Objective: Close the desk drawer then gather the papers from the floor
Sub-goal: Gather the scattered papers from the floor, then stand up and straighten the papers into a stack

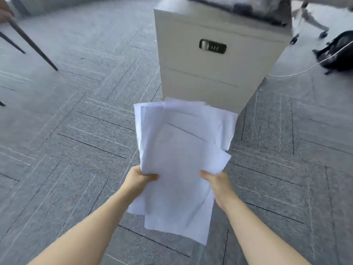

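A loose stack of white papers (179, 150) hangs in the air above the grey carpet, held from both sides. My left hand (140, 178) grips its left edge with the thumb on top. My right hand (215, 181) grips the right edge the same way. The sheets are uneven and fan out at the far end. Just beyond the stack stands a pale grey drawer cabinet (215, 73) with a dark lock plate (212, 46); its drawer fronts sit flush with the body. I see no paper lying on the floor.
Grey patterned carpet tiles (76, 140) cover the floor. Dark chair legs (32, 43) slant at the upper left. A black bag (340, 52) and a white cable (305, 69) lie right of the cabinet. Dark things rest on the cabinet top (248, 8).
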A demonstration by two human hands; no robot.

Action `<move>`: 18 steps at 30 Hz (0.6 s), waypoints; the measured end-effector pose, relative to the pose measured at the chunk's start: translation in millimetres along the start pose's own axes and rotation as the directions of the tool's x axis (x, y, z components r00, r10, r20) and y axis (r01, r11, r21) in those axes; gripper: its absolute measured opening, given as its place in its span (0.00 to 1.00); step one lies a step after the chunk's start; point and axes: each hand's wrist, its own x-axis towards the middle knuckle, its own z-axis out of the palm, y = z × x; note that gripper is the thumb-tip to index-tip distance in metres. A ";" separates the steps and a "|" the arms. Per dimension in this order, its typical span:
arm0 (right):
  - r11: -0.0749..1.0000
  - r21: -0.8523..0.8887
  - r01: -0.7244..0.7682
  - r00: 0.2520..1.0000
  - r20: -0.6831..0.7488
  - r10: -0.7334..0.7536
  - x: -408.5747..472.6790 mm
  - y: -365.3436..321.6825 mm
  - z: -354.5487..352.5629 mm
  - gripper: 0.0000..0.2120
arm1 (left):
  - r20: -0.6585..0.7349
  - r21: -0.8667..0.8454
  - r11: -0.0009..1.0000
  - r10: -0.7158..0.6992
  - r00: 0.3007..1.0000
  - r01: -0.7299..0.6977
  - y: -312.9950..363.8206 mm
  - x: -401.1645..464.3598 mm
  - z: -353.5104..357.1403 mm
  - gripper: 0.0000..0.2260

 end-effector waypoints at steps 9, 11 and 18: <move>0.913 0.026 0.406 0.914 0.004 -0.407 -193.2 -389.8 29.3 0.05 | -0.138 -0.111 0.941 0.303 0.943 -0.319 379.2 -139.1 -16.2 0.05; 0.874 0.038 0.485 0.874 -0.061 -0.482 -224.7 -467.6 28.4 0.04 | -0.100 -0.118 0.906 0.396 0.913 -0.406 461.7 -159.0 -10.7 0.04; 0.689 -0.012 0.725 0.665 -0.249 -0.704 -251.4 -624.0 -4.2 0.02 | -0.073 -0.145 0.756 0.635 0.769 -0.638 634.3 -170.0 48.6 0.05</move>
